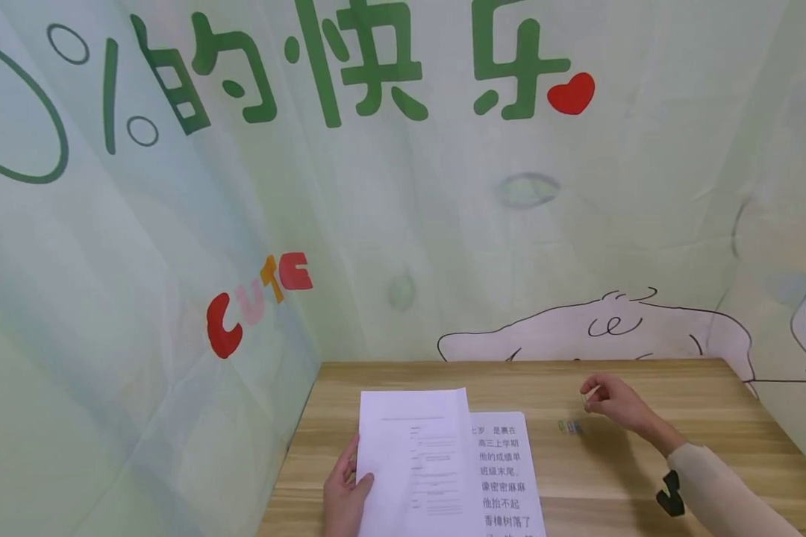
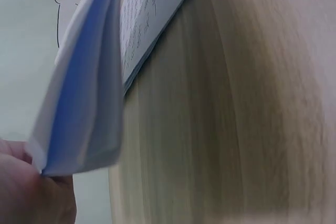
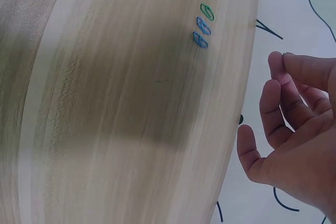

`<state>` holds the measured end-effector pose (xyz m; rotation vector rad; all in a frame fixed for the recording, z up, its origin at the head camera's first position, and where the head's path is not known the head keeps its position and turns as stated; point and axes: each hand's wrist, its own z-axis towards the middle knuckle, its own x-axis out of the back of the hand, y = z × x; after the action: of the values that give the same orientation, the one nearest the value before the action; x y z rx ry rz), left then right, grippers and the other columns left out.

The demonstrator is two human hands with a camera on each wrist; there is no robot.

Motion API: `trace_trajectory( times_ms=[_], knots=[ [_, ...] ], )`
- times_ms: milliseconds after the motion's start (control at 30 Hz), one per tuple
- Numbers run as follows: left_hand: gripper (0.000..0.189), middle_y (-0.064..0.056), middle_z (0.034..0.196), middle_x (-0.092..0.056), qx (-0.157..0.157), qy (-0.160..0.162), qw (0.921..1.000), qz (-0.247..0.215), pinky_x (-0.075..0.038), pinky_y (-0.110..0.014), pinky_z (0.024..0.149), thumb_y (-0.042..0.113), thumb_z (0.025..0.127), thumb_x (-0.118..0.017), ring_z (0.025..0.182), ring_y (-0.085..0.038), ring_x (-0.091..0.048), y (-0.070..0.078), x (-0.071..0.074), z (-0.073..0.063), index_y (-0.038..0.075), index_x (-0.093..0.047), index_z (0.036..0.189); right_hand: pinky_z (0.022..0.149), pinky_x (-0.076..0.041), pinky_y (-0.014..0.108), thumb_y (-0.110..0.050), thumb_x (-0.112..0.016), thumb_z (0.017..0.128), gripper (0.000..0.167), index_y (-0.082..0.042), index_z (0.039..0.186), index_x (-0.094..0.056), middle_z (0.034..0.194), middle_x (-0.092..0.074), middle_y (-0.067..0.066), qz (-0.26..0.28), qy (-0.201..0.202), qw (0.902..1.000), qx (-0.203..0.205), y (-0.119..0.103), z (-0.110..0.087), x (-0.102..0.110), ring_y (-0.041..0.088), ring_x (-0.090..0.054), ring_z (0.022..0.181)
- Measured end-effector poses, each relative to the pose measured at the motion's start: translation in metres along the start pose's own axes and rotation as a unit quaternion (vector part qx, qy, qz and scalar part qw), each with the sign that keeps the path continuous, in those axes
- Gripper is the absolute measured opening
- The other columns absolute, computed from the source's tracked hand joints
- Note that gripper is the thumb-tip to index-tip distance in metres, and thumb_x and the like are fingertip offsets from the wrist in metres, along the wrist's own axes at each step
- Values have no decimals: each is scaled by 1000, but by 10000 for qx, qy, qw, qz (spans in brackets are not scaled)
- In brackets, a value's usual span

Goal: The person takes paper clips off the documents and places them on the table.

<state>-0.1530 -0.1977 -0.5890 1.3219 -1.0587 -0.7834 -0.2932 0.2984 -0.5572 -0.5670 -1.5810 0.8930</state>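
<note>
At the left, my left hand [image 1: 345, 488] grips a few loose white sheets of paper [image 1: 389, 447] by their edge, thumb on top. Small print covers part of the top sheet. From the side, the left wrist view shows the held sheets [image 2: 79, 87] raised and slightly parted. Partly covered by them is a stack of paper [image 1: 504, 470] with large Chinese print, lying on the table. My right hand [image 1: 618, 405] is lifted over the table's far right, thumb and forefinger pinching a tiny paper clip, mostly hidden by the fingertips. Near it lie three paper clips [image 3: 202, 25], one green and two blue.
The wooden table [image 1: 705, 418] ends at a pale fabric backdrop [image 1: 389, 224] behind and at both sides. A dark strap-like piece [image 1: 672, 494] sits at the right sleeve [image 1: 719, 485].
</note>
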Motion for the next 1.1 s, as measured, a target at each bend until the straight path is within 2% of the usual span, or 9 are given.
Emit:
trace_trajectory(
  times_ms=[300,600,867,1100],
  knots=[
    [75,-21,111,-71,-155,-180,9995,193,-61,-28,69,-13,86,-65,85,-22,-70,-7,16,9,9,-52,156,65,-47,26,3,-70,92,23,11,113,-61,86,-67,8,-88,67,9999,-16,14,-1,0,19,-60,81],
    [73,-21,112,-70,23,-330,9991,247,-61,-30,69,-11,90,-64,85,-23,-72,-6,27,17,8,-48,159,70,-48,29,2,-69,94,23,8,114,-62,91,-68,9,-160,99,9992,-348,20,-2,1,21,-60,86],
    [72,-20,111,-71,55,-263,9986,462,-60,-28,69,-11,90,-64,86,-22,-69,-12,39,28,8,-48,158,69,-49,30,7,-66,90,20,8,109,-63,91,-69,11,-127,48,9992,-379,21,-5,-3,20,-61,84],
    [72,-23,114,-70,139,-260,9979,578,-59,-29,70,-10,91,-64,91,-23,-70,-11,50,35,9,-49,158,68,-48,30,8,-65,90,19,8,110,-63,93,-69,13,-142,44,9994,-309,22,-5,-4,21,-60,84]
  ],
)
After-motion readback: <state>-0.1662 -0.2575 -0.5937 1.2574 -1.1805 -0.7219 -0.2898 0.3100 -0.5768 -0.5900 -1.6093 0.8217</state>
